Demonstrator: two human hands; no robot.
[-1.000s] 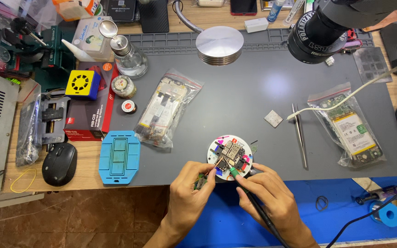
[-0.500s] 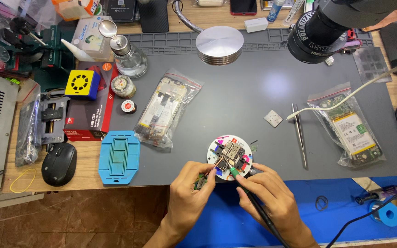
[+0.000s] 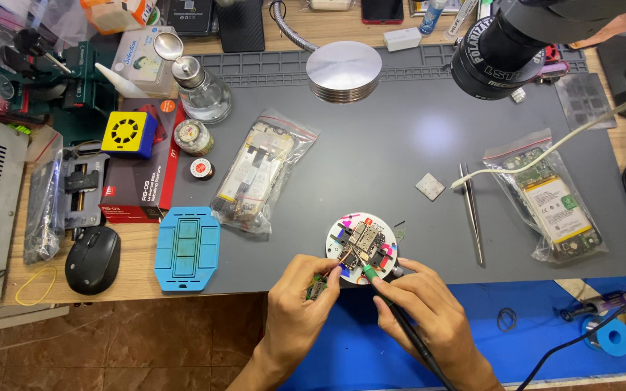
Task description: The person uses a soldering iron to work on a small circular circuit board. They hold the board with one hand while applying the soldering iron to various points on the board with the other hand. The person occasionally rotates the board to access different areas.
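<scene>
A small circuit board (image 3: 362, 242) is clamped on a round white holder (image 3: 340, 233) near the front edge of the grey work mat (image 3: 400, 145). My right hand (image 3: 429, 318) grips a thin black soldering iron (image 3: 400, 318) like a pen, its tip touching the board's lower edge. My left hand (image 3: 295, 315) rests at the holder's lower left and pinches a small green board piece (image 3: 317, 289).
Metal tweezers (image 3: 471, 210) and a small square chip (image 3: 430, 186) lie right of the holder. Two bagged phone parts (image 3: 259, 174) (image 3: 552, 199) lie on the mat. A blue tray (image 3: 187, 247), a black mouse (image 3: 93, 259), a microscope head (image 3: 501, 43) and a round metal lamp disc (image 3: 343, 69) surround it.
</scene>
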